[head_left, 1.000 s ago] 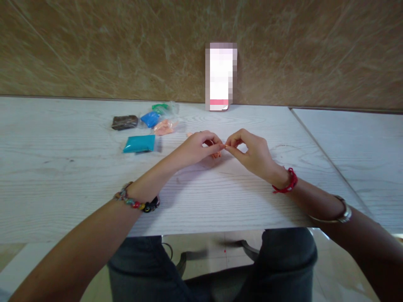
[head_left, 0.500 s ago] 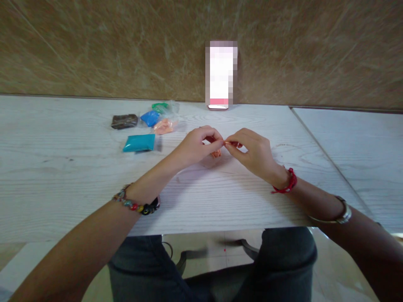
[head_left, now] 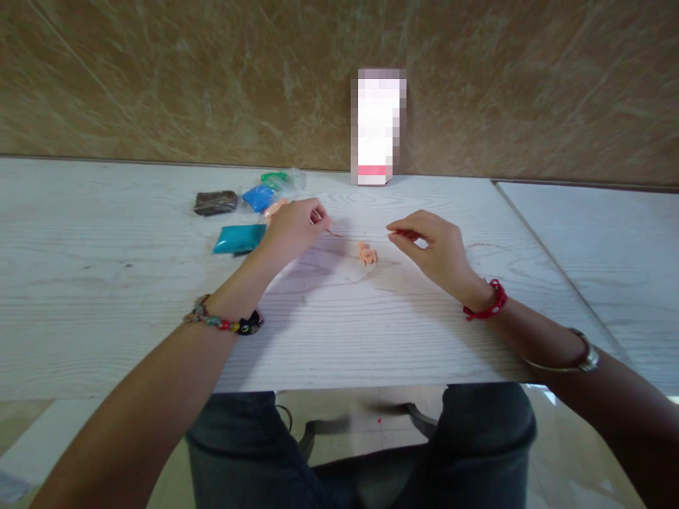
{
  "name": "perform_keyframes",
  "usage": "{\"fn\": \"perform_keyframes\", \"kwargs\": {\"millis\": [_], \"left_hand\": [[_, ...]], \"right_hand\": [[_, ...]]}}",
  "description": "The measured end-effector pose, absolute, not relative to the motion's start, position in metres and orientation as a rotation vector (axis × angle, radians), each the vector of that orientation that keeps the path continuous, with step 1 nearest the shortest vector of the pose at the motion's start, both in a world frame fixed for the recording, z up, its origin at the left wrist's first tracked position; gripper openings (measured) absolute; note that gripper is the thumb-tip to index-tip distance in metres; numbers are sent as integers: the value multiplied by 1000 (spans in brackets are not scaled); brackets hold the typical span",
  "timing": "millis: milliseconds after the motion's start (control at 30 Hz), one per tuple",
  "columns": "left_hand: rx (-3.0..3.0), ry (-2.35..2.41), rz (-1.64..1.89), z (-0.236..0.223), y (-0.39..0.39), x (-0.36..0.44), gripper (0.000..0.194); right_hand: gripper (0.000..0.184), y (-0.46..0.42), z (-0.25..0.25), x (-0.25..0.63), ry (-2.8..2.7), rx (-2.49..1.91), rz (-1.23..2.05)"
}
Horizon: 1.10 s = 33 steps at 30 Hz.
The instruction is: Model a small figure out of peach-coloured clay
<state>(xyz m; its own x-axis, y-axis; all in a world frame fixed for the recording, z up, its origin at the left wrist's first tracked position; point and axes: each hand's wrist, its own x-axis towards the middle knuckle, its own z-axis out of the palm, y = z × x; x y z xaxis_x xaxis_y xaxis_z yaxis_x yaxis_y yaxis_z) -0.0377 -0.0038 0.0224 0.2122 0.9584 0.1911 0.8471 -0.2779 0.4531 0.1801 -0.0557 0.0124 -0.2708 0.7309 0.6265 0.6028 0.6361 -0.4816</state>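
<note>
My left hand [head_left: 298, 223] is closed in a pinch above the left side of the work area, near the packets. A thin peach strand of modelling clay [head_left: 334, 232] trails from its fingertips to the right. My right hand [head_left: 432, 244] is raised over the table, thumb and index finger drawn close together in a pinch. Whatever lies between those fingertips is too small to make out. Between the hands, a small lumpy pile of peach clay pieces [head_left: 367, 254] rests on the table, touched by neither hand.
On the left lie a brown packet [head_left: 216, 203], a teal packet [head_left: 238, 239], a blue packet [head_left: 259, 199] and a green one [head_left: 274, 179]. A peach packet [head_left: 274, 208] is partly behind my left hand. A phone with a blurred screen [head_left: 378, 127] leans against the marbled wall.
My hands have come apart: the left moved left towards the packets with the clay strand, the right shifted slightly right. The peach clay pile is now uncovered.
</note>
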Motion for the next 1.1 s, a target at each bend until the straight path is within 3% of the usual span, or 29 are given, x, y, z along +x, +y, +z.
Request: {"fn": "perform_keyframes", "kwargs": {"millis": [433, 1100], "left_hand": [[2481, 1544, 292, 19, -10, -34, 17], [2588, 1631, 318, 18, -13, -31, 25]], "right_hand": [[7, -56, 8, 175, -2251, -1133, 462], [11, -58, 12, 177, -2298, -1131, 425]]}}
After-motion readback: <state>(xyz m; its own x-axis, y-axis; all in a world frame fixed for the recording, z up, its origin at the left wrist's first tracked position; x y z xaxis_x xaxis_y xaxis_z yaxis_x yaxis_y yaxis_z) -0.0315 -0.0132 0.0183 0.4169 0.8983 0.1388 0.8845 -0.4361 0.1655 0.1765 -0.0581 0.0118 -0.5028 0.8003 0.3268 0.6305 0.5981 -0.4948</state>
